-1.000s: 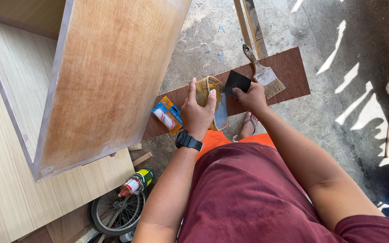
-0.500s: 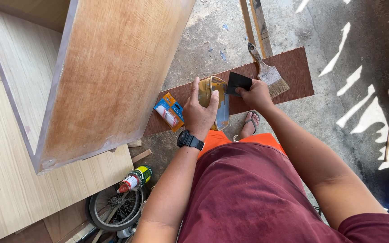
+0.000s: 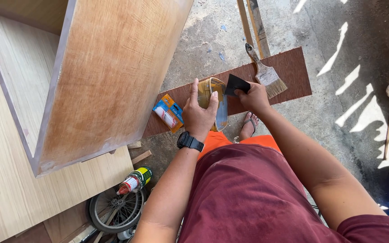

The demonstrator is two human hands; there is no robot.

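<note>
My left hand [image 3: 201, 112], with a black watch on its wrist, grips a clear plastic container [image 3: 217, 96] of amber liquid that rests on a long reddish-brown board [image 3: 289, 67]. To its right, my right hand [image 3: 254, 96] holds a flat black scraper [image 3: 236, 83] with its edge at the container's rim. A wide paintbrush [image 3: 266, 72] lies on the board just right of the scraper. An orange and blue packet [image 3: 167, 112] sits on the board left of my left hand.
A large open plywood cabinet [image 3: 95, 76] stands at the left over light wooden panels [image 3: 5, 189]. A glue bottle [image 3: 133, 181] and a small wheel [image 3: 115, 209] lie below it. Wooden strips [image 3: 253, 22] rest on the concrete floor beyond the board.
The view has shifted slightly. Both hands stay at the container, and the black scraper has moved a little closer to its rim.
</note>
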